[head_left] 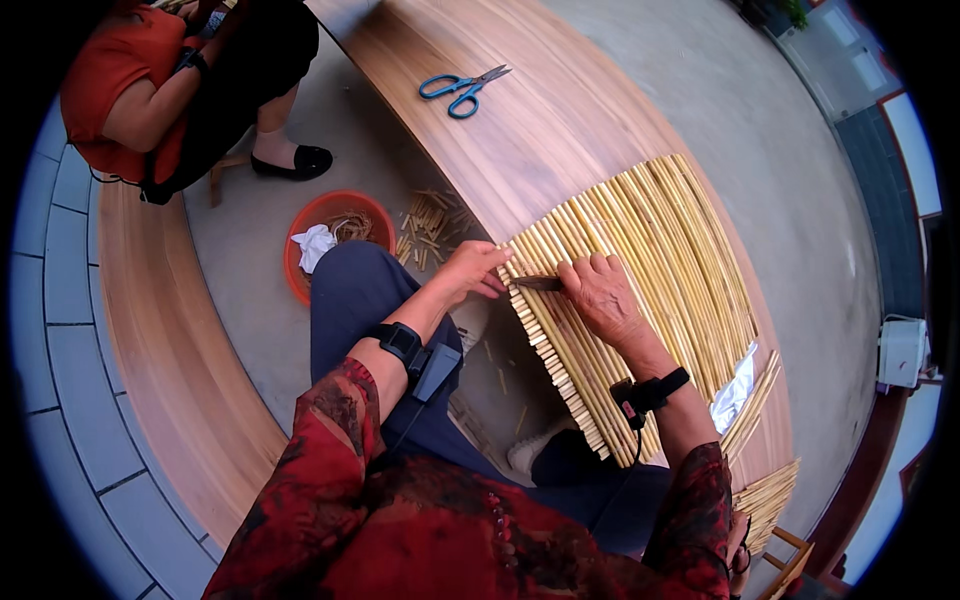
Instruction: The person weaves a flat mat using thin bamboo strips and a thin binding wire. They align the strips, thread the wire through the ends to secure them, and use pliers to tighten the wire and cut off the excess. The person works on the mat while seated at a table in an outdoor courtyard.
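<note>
The right hand (603, 295) has its fingers clamped on a small dark blade (538, 283) at the mat of pale yellow split reeds (650, 260) on the long wooden bench (540, 130). The left hand (470, 270), at nine o'clock of the blade, pinches reed ends with its fingers together. Blue-handled scissors (462, 88) lie at twelve o'clock.

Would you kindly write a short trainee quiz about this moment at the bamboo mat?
1. True or false: the blue-handled scissors lie on the long wooden board.
2. What does the right hand hold: A a dark blade, B a white cloth, C a brush?
3. Which hand touches the edge of the mat of pale yellow bamboo strips?

Key: 1 true. 2 A. 3 the left hand.
</note>
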{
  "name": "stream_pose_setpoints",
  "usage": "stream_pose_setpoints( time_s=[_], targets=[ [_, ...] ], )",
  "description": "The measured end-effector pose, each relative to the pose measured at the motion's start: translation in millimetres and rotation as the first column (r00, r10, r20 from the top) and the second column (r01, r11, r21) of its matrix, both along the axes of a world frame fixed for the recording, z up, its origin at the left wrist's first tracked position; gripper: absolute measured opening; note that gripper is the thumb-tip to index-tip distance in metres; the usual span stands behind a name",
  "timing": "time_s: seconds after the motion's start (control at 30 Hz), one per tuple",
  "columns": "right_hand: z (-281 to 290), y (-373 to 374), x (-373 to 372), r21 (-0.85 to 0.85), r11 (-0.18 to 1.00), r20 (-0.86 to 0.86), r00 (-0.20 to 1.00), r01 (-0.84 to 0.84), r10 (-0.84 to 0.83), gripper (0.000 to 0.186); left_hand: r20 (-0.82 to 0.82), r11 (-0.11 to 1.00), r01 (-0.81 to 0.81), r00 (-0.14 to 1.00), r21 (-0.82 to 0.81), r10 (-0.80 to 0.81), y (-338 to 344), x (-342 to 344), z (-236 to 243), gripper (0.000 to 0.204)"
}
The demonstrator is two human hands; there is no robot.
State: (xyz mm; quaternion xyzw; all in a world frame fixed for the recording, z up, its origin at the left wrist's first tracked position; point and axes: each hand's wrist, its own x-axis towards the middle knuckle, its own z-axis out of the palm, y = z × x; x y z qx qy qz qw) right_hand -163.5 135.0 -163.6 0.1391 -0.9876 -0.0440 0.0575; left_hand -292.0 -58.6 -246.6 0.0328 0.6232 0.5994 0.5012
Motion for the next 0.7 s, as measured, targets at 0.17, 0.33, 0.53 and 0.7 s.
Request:
stream_pose_setpoints(
  time_s=[0.17,0.33,0.53,0.7],
  targets=[
    [-7.7,12.3,-15.2,-0.084,0.991,-0.006,0.995,-0.102,0.102,0.01,-0.062,1.0,0.006,0.998,-0.026,-0.007,1.1,0.0,-1.9,0.039],
    [-6.3,19.1,-22.8,-0.082,0.981,0.081,0.98,-0.176,0.183,0.009,-0.078,0.999,-0.015,0.997,-0.046,0.011,2.3,2.5,-2.4,0.036],
    [-2.7,16.6,-20.0,-0.027,0.98,0.038,0.98,-0.196,0.197,0.007,-0.105,0.999,-0.021,0.994,-0.027,0.018,3.4,5.3,-5.2,0.037],
    [4.6,10.9,-12.5,-0.025,0.98,0.009,0.98,-0.199,0.199,0.006,-0.109,0.998,-0.044,0.993,-0.042,0.039,3.4,8.7,-4.0,0.037]
  ],
)
